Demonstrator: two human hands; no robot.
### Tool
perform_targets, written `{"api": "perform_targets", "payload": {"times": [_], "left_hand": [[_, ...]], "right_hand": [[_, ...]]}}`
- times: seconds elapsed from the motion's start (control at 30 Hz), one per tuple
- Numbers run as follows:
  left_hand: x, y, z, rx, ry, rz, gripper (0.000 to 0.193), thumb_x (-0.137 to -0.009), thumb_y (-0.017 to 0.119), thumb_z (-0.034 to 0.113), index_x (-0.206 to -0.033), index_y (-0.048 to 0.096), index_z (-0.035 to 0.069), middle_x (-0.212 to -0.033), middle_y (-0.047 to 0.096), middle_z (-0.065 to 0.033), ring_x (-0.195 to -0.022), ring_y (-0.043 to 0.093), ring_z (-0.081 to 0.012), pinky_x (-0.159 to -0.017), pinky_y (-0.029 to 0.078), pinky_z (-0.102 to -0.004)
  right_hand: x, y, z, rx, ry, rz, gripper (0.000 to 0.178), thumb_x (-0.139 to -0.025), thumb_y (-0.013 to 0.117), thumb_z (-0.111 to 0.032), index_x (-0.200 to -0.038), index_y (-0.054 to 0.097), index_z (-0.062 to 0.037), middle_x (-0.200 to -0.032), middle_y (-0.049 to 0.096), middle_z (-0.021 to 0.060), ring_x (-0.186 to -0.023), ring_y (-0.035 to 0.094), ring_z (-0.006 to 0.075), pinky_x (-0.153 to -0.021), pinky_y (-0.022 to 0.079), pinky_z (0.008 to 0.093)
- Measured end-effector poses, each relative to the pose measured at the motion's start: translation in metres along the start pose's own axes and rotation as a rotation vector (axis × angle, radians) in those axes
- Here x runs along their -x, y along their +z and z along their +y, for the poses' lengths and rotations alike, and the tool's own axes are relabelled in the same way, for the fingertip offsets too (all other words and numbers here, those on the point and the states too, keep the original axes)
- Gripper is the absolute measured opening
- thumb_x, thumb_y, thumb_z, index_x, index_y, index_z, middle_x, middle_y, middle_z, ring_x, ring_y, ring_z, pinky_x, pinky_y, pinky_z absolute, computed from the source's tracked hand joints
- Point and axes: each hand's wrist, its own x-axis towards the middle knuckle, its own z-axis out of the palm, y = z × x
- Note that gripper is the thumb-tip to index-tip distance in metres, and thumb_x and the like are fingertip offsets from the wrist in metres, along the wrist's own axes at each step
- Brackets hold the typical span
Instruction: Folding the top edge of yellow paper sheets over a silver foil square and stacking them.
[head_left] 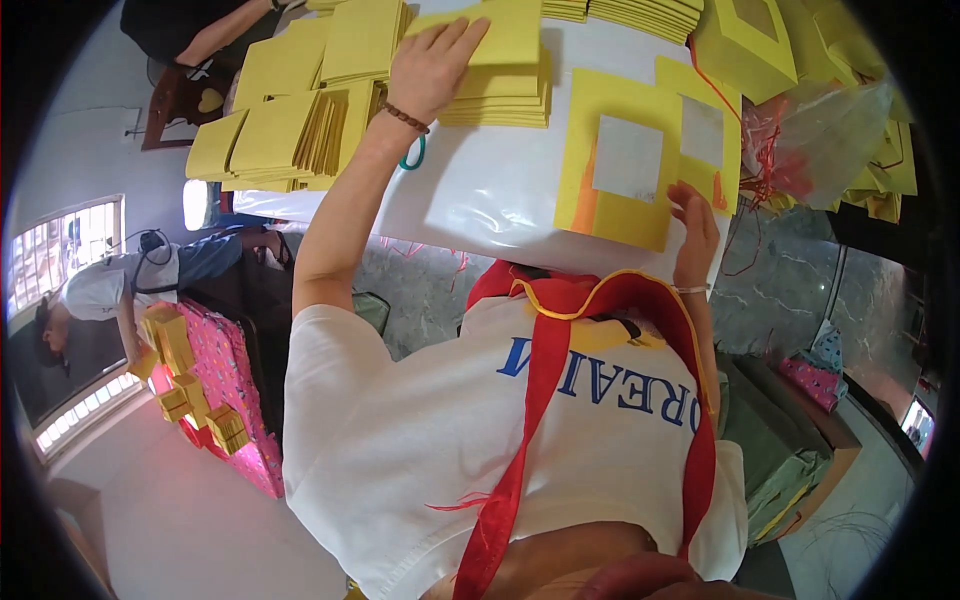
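Note:
My left hand (435, 70) reaches to the far side of the table. Its fingers lie over a flat yellow paper piece (510, 35), pinching its near edge; the thumb is hidden. Beneath is a stack of similar yellow pieces (497, 110). My right hand (696, 222) has its fingers apart at the right edge of a flat yellow sheet (620, 218). This sheet bears a white rectangular panel (628, 155) and an orange strip. Another yellow sheet (728, 180) with a white panel lies partly under it.
More yellow stacks (270, 140) stand on the white-covered table (480, 215) at left. A teal ring (412, 153) lies near my left wrist. At right are a yellow box (745, 45) and a clear plastic bag (830, 140) with red strings. Another person (115, 280) handles yellow pieces at a pink table (225, 350).

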Motion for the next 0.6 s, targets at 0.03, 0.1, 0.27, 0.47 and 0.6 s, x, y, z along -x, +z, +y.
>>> {"api": "perform_targets", "payload": {"times": [0.03,0.1,0.27,0.47,0.6], "left_hand": [[0.014,0.014,-0.005,-0.039,-0.018,-0.093,0.054,-0.069,0.059,0.008,-0.122,0.049,0.012,-0.110,0.059,-0.0083,-0.091,0.058,-0.0239,-0.074,0.046,-0.0361],[0.038,0.037,0.004,-0.006,-0.007,-0.172,0.051,-0.070,0.058,0.010,-0.121,0.049,0.013,-0.109,0.059,-0.0079,-0.092,0.058,-0.0233,-0.075,0.046,-0.0360],[0.041,0.054,0.012,0.011,0.035,-0.305,0.043,-0.075,0.055,0.014,-0.117,0.051,0.014,-0.102,0.057,-0.0055,-0.092,0.056,-0.0208,-0.073,0.047,-0.0349],[0.041,0.055,0.026,0.064,-0.090,-0.361,0.053,-0.067,0.063,0.016,-0.119,0.049,0.011,-0.109,0.051,-0.0103,-0.096,0.050,-0.0260,-0.077,0.042,-0.0395],[0.043,0.055,0.029,0.159,-0.143,-0.384,0.062,-0.064,0.063,0.016,-0.123,0.045,0.009,-0.117,0.046,-0.0132,-0.106,0.044,-0.0301,-0.086,0.036,-0.0425]], "right_hand": [[-0.004,0.011,-0.005,0.000,0.002,0.006,0.035,-0.095,0.040,-0.024,-0.112,0.056,0.0011,-0.109,0.059,0.0113,-0.102,0.055,0.0178,-0.086,0.042,0.0302],[-0.017,0.041,-0.013,0.022,-0.058,-0.181,0.031,-0.093,0.046,-0.022,-0.113,0.056,0.0000,-0.112,0.058,0.0086,-0.099,0.057,0.0157,-0.083,0.045,0.0272],[-0.046,0.112,-0.020,0.117,-0.079,-0.369,0.032,-0.089,0.050,-0.015,-0.120,0.053,-0.0063,-0.118,0.054,0.0104,-0.107,0.053,0.0182,-0.090,0.041,0.0282],[-0.091,0.174,0.003,0.300,-0.356,-0.308,0.039,-0.085,0.052,-0.014,-0.123,0.049,-0.0063,-0.131,0.040,0.0201,-0.124,0.037,0.0313,-0.101,0.030,0.0352],[-0.094,0.189,0.041,0.420,-0.539,-0.249,0.036,-0.079,0.055,-0.015,-0.113,0.055,-0.0019,-0.128,0.040,0.0265,-0.119,0.038,0.0390,-0.100,0.031,0.0408]]}}
